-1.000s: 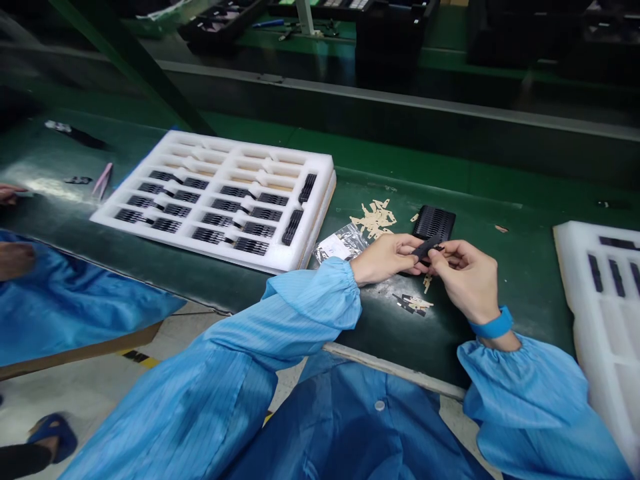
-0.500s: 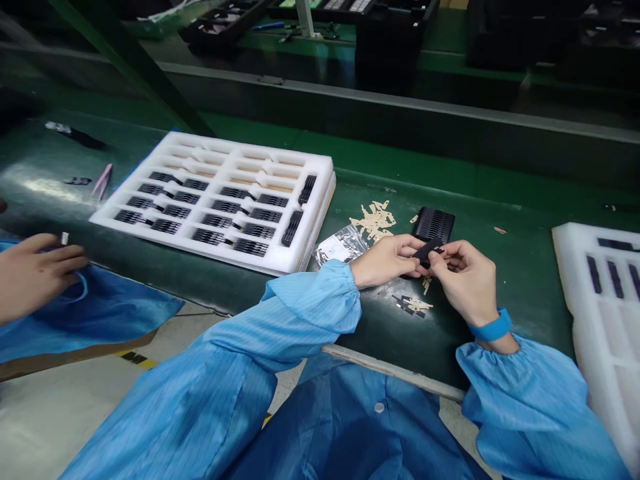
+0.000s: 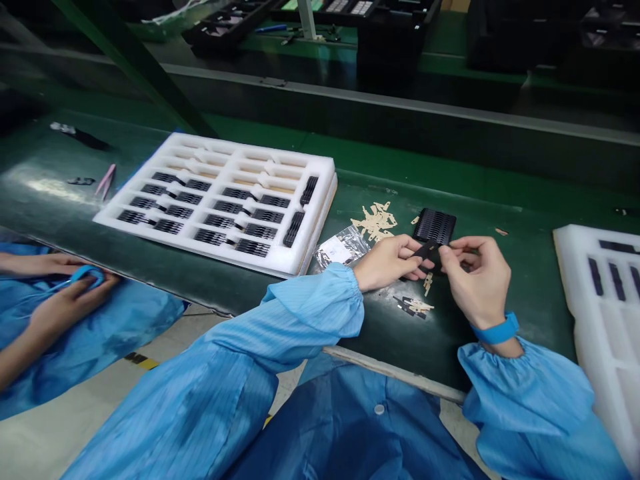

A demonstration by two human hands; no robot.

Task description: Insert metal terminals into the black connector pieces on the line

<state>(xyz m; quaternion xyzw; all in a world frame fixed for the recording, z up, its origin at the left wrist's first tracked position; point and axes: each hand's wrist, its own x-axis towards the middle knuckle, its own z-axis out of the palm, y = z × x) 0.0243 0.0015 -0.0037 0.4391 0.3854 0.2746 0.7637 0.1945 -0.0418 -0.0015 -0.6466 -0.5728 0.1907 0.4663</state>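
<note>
1. Presently, on my head view, the black piece (image 3: 425,251) sits in the fingertips of the left hand (image 3: 391,259), slanting with its right end farther away.
2. I record the left fingers as closed on it, thumb on the near side; part of the piece is hidden by them.
3. The right hand (image 3: 476,275) is at the right end of the piece, thumb and forefinger close together. I cannot tell whether they grip it, touch it or stand just apart.
4. Just beyond the fingers, on the green worktop (image 3: 530,293), I note a black slotted block (image 3: 436,224), its near edge partly covered by the hands.
5. Far-left of it lies a heap of cream pieces (image 3: 375,223); a clear bag (image 3: 336,249) lies near the left wrist.
6. On the near side of the hands I find a small mixed cluster (image 3: 415,307) of black and cream bits.
7. Well to the left stands a white foam tray (image 3: 296,261), partly filled with black parts.
</note>
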